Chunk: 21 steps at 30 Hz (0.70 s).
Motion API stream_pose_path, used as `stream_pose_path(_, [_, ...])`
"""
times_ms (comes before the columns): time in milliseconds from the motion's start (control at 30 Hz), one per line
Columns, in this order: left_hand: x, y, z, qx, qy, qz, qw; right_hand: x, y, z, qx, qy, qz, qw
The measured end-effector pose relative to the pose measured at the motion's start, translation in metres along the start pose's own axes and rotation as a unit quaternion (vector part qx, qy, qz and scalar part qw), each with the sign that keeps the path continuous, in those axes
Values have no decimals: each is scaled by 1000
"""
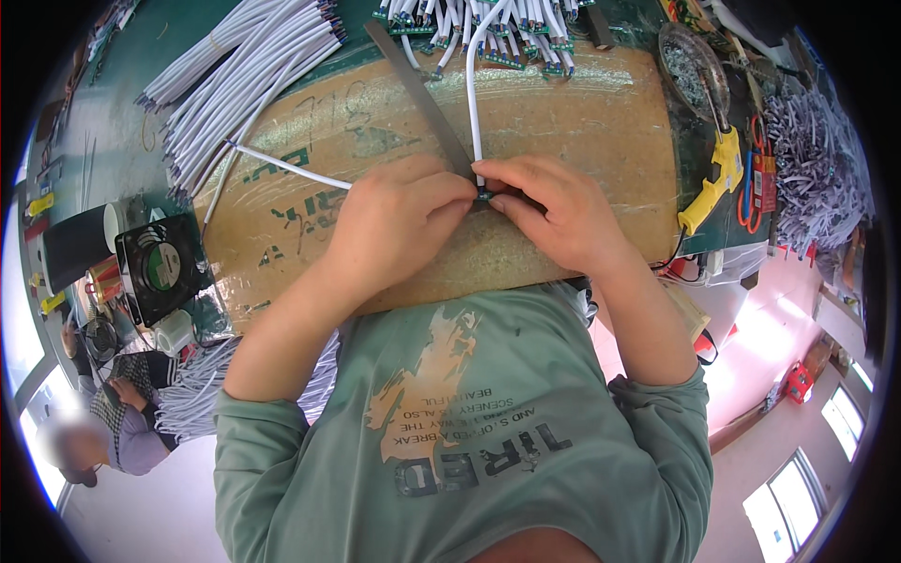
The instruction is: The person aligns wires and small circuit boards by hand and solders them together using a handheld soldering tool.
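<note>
At the far left, a co-worker sits beyond the green desk, on whose edge a square black fan stands. Farther in, a thick bundle of white cables lies slantwise, its near ends on the brown cardboard that covers the middle. From that bundle a loose white cable runs into the left hand, whose grip looks closed on it, though the pinched end is hidden. A dark metal strip slants down to the fingertips. Just right of it, an upright white cable comes down from a heap of board-tipped cables to a small green circuit board between the two hands. The right hand has thumb and forefinger gripping that cable's lower end, beside the board. Rightward sit a round metal dish of greyish scraps, a yellow soldering gun with its tip over the dish, pliers with red and blue handles, and a dense pile of whitish cables.
</note>
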State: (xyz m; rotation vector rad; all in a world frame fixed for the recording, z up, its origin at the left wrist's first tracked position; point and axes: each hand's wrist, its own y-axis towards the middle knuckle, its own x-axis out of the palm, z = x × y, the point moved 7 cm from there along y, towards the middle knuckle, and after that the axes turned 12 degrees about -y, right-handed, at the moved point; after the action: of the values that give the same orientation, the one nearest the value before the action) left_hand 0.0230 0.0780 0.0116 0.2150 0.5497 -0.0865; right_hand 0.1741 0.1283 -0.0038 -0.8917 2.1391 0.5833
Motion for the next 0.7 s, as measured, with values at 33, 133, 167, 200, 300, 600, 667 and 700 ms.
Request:
stream_pose_path(33, [1,0,0,0,-7,3,1000,-2,-1,1,2,1,5,1000])
stream_pose_path(133, [0,3,2,-4,2,-10,1000,-17,-12,3,39,7,13,999])
stream_pose_path(167, [-2,4,4,1,-5,-7,1000,-24,-18,4,41,-2,12,999])
stream_pose_path(200, [-2,3,2,-10,6,-30,999,-36,-26,11,89,-26,35,995])
stream_pose_path(300, [-5,-1,-3,-4,16,-57,998,-80,-57,51,250,-72,148,954])
stream_pose_path(600, [-4,7,-8,69,15,-91,993,-155,-149,159,571,-164,204,778])
stream_pose_path(667, [-3,8,-11,60,11,-96,994,-155,-142,158,574,-151,211,777])
stream_pose_path(700, [-3,7,-11,69,5,-91,993,-152,-143,160,573,-148,208,779])
